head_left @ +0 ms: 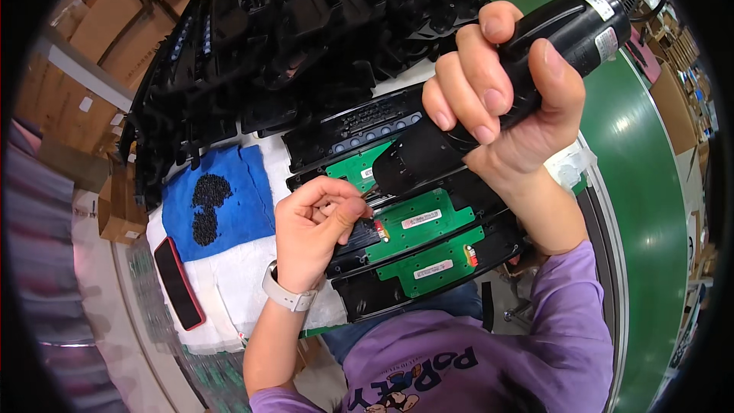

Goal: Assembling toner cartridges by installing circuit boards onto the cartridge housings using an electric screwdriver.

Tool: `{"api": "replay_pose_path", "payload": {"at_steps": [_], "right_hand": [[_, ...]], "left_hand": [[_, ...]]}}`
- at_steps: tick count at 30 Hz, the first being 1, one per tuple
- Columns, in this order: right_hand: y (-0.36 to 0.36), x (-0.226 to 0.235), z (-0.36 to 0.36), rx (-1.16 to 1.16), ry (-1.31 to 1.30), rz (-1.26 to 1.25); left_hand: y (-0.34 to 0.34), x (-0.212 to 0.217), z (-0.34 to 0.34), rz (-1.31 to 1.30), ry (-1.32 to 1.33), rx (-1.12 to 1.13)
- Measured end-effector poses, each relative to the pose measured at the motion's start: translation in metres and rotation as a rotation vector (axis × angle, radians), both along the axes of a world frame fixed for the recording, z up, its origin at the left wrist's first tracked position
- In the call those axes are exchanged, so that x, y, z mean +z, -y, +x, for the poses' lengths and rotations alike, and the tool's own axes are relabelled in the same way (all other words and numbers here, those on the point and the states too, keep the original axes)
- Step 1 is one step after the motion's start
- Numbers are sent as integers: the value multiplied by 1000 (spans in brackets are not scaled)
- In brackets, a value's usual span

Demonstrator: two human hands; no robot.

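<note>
My right hand (527, 118) is wrapped round a black electric screwdriver (566, 38), tilted so its nose points down and left. The driver's tip lies by the fingertips of my left hand (313, 222), where thumb and forefinger are pinched together. Whatever sits in that pinch is too small to make out. Beneath both hands lie several long black plastic housings (367, 294) side by side. Green circuit boards rest in them: a middle board (401, 239) beside my left fingertips, a nearer board (417, 284), and a farther board (353, 168) partly behind the screwdriver.
Small black screws (208, 195) lie in piles on a blue cloth (252, 183) at the left. A red-edged phone (177, 283) rests near the table's left edge. Black plastic housings (260, 46) are heaped at the back. Cardboard boxes (69, 115) stand beyond; a green surface (650, 245) is at right.
</note>
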State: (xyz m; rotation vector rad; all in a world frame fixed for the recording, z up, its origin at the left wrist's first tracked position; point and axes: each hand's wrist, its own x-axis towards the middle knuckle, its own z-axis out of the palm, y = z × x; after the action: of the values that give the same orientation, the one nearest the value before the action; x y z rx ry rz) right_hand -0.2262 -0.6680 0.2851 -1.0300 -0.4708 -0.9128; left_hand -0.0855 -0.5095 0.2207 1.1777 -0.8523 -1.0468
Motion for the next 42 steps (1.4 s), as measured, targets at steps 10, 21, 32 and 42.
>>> {"api": "replay_pose_path", "payload": {"at_steps": [10, 21, 32, 42], "right_hand": [[-7, -1, -1, -13, -60, -25], [-13, -2, 0, -154, -57, 153], [-4, -1, 4, -25, -63, 161], [13, -5, 8, -352, -475, -60]], "left_hand": [[0, -2, 1, 59, -31, -48], [0, 0, -2, 71, -78, -21], [-1, 0, -6, 73, -44, 4], [3, -6, 26, -41, -279, 241]]}}
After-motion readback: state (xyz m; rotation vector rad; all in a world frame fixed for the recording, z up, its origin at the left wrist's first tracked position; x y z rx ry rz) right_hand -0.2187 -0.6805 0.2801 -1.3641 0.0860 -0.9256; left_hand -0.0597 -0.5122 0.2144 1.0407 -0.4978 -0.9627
